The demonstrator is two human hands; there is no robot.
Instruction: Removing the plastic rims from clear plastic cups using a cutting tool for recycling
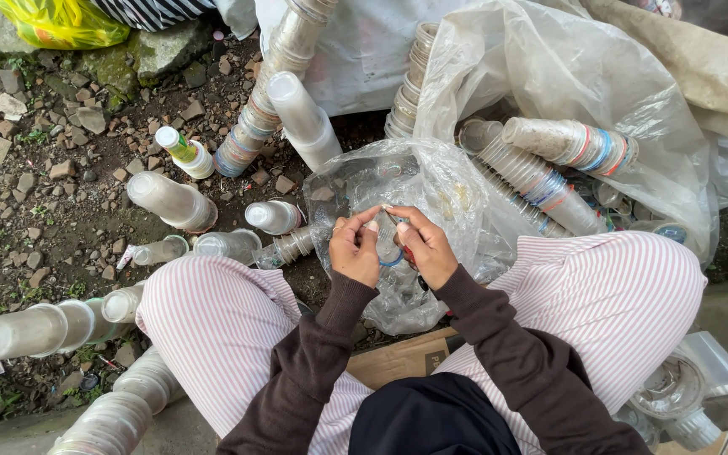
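Between my two knees, near the middle of the view, I see both hands close together. My left hand and my right hand pinch the same clear plastic cup, one on each side, with fingers curled tight on it. I can see a blue ring at the bottom of the cup. Something small and red shows by my right hand, but I cannot tell what it is.

Under the hands lies a crinkly clear plastic bag with more cups inside. Far and to the right, a bigger clear bag holds long stacks of cups with coloured rims. Far from me, tall stacks lean against a white sack.

On the left, the ground is dirt and small stones. Stacks of clear cups lie on their sides there. One small bottle with a green label lies near them. More cup stacks are at the near left. A yellow bag is at the far left. A piece of brown cardboard lies between my legs, near me.
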